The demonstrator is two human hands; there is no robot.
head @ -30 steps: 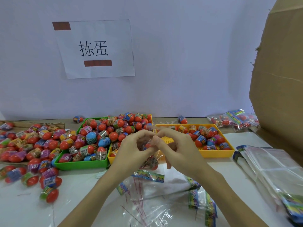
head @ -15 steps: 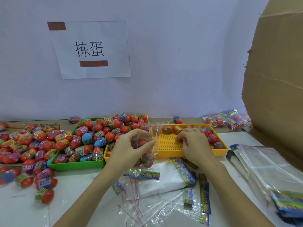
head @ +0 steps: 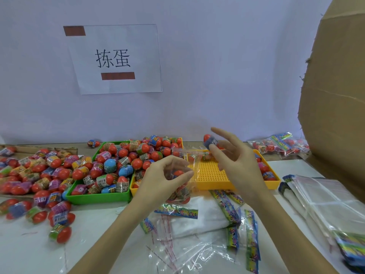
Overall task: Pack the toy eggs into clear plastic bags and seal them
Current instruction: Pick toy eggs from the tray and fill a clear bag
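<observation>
Rising from the yellow tray (head: 274, 184), the right hand (head: 235, 157) now pinches an egg (head: 209, 141); the left hand (head: 166, 175) still grips the bag (head: 184, 186), loose bags (head: 197, 230) littering the tabletop (head: 94, 230).

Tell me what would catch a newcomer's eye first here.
The heap of red toy eggs spilling over the table's left side and filling the green tray. At centre, the left hand holds a clear bag with eggs inside, while the right hand pinches one egg above the yellow tray. A paper sign hangs on the wall behind.
</observation>
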